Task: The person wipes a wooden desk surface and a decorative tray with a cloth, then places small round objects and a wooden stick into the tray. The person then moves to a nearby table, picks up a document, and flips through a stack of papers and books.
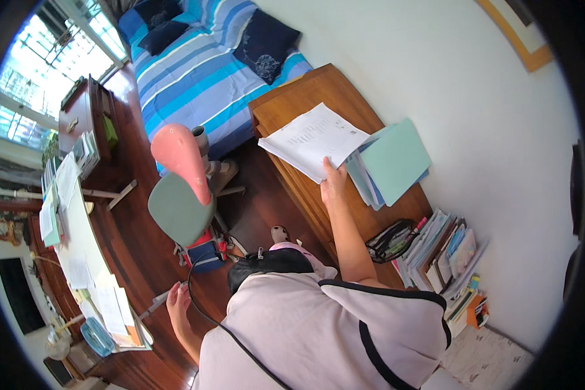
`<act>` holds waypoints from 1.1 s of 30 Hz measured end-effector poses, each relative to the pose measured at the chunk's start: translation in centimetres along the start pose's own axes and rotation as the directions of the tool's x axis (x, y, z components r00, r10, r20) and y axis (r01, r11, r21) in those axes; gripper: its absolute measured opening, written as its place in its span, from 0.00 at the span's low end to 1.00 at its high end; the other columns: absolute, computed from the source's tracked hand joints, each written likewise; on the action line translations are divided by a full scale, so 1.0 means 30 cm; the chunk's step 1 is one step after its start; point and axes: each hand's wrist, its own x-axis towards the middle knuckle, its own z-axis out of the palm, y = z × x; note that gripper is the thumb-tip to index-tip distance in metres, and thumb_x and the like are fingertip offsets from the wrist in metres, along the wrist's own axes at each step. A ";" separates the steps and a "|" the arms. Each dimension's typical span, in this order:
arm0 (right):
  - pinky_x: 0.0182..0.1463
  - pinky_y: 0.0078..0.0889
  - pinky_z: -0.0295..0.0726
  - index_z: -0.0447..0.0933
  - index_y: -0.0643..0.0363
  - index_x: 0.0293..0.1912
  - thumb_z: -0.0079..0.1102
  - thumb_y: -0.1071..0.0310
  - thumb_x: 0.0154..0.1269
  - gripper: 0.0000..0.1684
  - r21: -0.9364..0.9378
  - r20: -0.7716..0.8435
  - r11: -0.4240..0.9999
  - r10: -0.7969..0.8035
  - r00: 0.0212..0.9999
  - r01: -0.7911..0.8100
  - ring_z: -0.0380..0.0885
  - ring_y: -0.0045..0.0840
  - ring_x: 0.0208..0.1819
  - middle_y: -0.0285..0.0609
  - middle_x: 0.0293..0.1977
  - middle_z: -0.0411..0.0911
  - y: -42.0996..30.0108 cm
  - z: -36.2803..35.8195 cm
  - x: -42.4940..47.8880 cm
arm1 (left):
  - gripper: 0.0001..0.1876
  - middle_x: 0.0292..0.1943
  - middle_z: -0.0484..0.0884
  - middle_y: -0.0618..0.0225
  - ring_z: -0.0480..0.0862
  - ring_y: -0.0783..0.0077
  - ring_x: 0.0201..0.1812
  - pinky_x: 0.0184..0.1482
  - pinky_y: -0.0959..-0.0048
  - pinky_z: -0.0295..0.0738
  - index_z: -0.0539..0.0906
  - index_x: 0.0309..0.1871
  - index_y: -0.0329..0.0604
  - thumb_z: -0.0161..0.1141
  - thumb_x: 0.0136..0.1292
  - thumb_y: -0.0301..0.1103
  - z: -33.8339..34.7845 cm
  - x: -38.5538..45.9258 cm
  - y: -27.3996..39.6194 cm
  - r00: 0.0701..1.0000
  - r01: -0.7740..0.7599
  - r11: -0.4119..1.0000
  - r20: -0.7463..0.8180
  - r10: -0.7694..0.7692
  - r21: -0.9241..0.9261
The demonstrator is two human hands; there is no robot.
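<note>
My right hand (332, 183) grips the near edge of a thick stack of printed white papers (317, 139), thumb on top. The stack is over a brown wooden cabinet top (312, 92); whether it rests on the wood I cannot tell. Right beside it lies a pile of pale green and blue folders (395, 158) on the cabinet. My left hand (178, 297) is low at the left, held over the floor near a white desk leg, fingers slightly curled and apart, with nothing seen in it.
A green chair with a pink back (180, 207) stands left of the cabinet. The white desk (92, 243) on the left bears papers and a blue box (96, 336). Upright books and files (443, 248) and a black mesh pouch (392, 240) line the cabinet's near end. A striped bed (200, 83) lies beyond.
</note>
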 end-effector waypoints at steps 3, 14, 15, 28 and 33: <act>0.66 0.38 0.67 0.57 0.59 0.69 0.58 0.75 0.67 0.34 0.006 0.016 1.000 0.009 1.000 -0.010 0.67 0.31 0.63 0.43 0.63 0.66 -0.021 -0.007 -0.001 | 0.19 0.53 0.83 0.66 0.81 0.77 0.49 0.50 0.77 0.72 0.75 0.63 0.45 0.55 0.72 0.40 0.012 0.003 0.008 1.000 -0.009 1.000 -0.018 0.010 0.029; 0.66 0.38 0.67 0.60 0.61 0.68 0.58 0.77 0.66 0.33 -0.006 0.000 0.998 0.059 0.998 -0.059 0.67 0.31 0.63 0.44 0.63 0.67 -0.034 0.039 0.011 | 0.18 0.50 0.84 0.69 0.81 0.81 0.44 0.44 0.81 0.72 0.76 0.61 0.43 0.55 0.72 0.38 0.054 -0.045 -0.044 0.996 0.022 0.999 -0.090 -0.018 0.042; 0.66 0.38 0.67 0.60 0.62 0.68 0.59 0.77 0.65 0.33 -0.006 0.004 0.998 0.057 0.998 -0.057 0.67 0.31 0.62 0.44 0.63 0.67 -0.022 0.033 0.028 | 0.18 0.50 0.84 0.69 0.81 0.81 0.44 0.44 0.81 0.72 0.76 0.61 0.43 0.55 0.72 0.38 0.054 -0.051 -0.053 0.995 0.021 0.999 -0.094 -0.018 0.036; 0.55 0.45 0.78 0.68 0.75 0.58 0.64 0.72 0.63 0.27 -0.096 0.161 0.995 -0.003 0.987 0.019 0.76 0.40 0.53 0.53 0.55 0.74 -0.032 -0.072 0.152 | 0.19 0.49 0.84 0.49 0.84 0.55 0.50 0.52 0.62 0.78 0.78 0.57 0.36 0.58 0.66 0.36 -0.001 -0.101 -0.286 0.968 0.003 0.800 -0.203 0.149 0.600; 0.63 0.41 0.68 0.65 0.72 0.62 0.63 0.68 0.66 0.30 -0.199 0.250 0.979 0.009 0.968 0.043 0.70 0.37 0.59 0.50 0.60 0.70 -0.102 0.044 0.044 | 0.19 0.50 0.83 0.50 0.81 0.48 0.52 0.55 0.54 0.76 0.79 0.56 0.41 0.56 0.65 0.40 0.027 -0.175 -0.273 0.974 0.205 0.670 -0.218 -0.066 0.713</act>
